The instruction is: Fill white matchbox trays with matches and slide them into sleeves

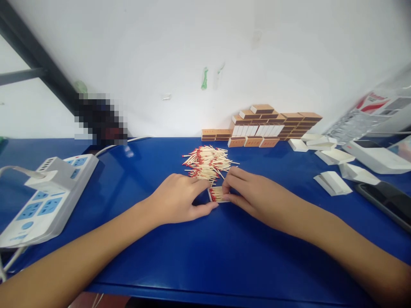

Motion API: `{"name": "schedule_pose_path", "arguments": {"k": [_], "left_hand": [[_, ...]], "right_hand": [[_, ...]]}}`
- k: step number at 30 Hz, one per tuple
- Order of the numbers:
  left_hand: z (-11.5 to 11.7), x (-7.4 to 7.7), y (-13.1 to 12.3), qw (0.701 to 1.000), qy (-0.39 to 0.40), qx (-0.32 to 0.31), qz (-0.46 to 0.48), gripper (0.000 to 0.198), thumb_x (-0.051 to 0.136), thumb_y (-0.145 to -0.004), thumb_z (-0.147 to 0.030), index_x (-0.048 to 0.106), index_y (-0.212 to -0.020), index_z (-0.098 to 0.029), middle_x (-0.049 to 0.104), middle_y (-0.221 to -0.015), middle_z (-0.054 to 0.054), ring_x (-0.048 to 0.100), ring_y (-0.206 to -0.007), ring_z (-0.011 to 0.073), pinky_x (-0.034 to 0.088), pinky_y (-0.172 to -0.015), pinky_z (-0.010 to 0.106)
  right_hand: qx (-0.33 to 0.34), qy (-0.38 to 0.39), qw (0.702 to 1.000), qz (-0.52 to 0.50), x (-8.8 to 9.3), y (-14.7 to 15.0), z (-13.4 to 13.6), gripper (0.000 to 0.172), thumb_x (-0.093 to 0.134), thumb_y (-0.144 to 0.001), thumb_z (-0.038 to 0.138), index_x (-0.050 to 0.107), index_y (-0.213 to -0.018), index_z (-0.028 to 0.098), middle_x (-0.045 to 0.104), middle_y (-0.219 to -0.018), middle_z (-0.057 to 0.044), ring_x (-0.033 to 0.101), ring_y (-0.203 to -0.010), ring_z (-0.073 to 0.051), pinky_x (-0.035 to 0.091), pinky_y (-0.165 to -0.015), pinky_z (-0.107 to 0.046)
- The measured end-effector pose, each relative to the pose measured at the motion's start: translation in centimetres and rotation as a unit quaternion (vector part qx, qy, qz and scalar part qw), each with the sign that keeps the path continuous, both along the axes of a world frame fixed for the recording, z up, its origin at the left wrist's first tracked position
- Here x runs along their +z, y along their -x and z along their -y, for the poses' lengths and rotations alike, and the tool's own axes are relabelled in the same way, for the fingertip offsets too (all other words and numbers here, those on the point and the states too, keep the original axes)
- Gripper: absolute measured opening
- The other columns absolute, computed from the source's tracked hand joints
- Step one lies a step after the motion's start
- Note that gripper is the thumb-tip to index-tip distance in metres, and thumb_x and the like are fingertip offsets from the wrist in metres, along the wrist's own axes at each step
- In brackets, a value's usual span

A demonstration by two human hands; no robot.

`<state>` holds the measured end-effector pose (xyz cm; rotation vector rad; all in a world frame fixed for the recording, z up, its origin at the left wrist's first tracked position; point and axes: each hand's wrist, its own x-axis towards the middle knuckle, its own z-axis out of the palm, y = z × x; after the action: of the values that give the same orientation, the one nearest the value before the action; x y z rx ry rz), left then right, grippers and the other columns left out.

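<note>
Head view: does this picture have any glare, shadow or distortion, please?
Head view: pale glare on the table, far left; soft shadow below the right forearm; the power strip looks stretched near the left edge; a pixelated patch hides something by the wall.

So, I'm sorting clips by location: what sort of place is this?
Probably a small indoor workspace, though home or workshop is unclear. A blue table stands against a white wall, with a power strip, loose matches and stacked matchboxes on it.
</note>
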<state>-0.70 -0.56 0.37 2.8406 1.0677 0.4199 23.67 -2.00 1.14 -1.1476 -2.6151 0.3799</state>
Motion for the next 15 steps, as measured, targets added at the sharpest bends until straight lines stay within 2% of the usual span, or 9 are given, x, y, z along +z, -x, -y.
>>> {"name": "schedule_pose_path", "arguments": {"k": [7,11,15], "left_hand": [[0.21,0.09,-0.13,1.0,0.001,-0.012,0.007,0.033,0.06,-0.095,-0.051,0.069,-0.096,-0.019,0.069,-0.07,-0.001,0.065,-0.058,0.0154,0.041,-0.056,0.027],[0.25,0.02,-0.11,1.0,-0.003,-0.021,0.011,0.033,0.059,-0.096,-0.051,0.068,-0.096,-0.019,0.069,-0.069,-0.001,0.065,-0.058,0.0155,0.042,-0.055,0.028],[0.28,-0.04,-0.13,1.0,-0.011,-0.019,0.004,0.036,0.058,-0.096,-0.053,0.068,-0.094,-0.018,0.068,-0.068,-0.001,0.066,-0.059,0.0165,0.041,-0.054,0.028]], "right_hand": [[-0.011,0.001,0.999,-0.034,-0.38,0.6,0.02,0.011,0.051,-0.103,0.02,0.06,-0.095,0.02,0.061,-0.101,-0.006,0.06,-0.082,-0.018,0.048,-0.07,-0.032],[-0.003,-0.001,1.0,-0.019,-0.35,0.9,0.09,0.017,0.048,-0.104,0.02,0.059,-0.09,0.019,0.061,-0.099,-0.007,0.059,-0.078,-0.018,0.048,-0.068,-0.031],[-0.007,-0.013,1.0,-0.006,-0.22,0.92,0.15,0.017,0.049,-0.104,0.022,0.058,-0.091,0.019,0.061,-0.101,-0.008,0.06,-0.079,-0.018,0.048,-0.067,-0.031]]}}
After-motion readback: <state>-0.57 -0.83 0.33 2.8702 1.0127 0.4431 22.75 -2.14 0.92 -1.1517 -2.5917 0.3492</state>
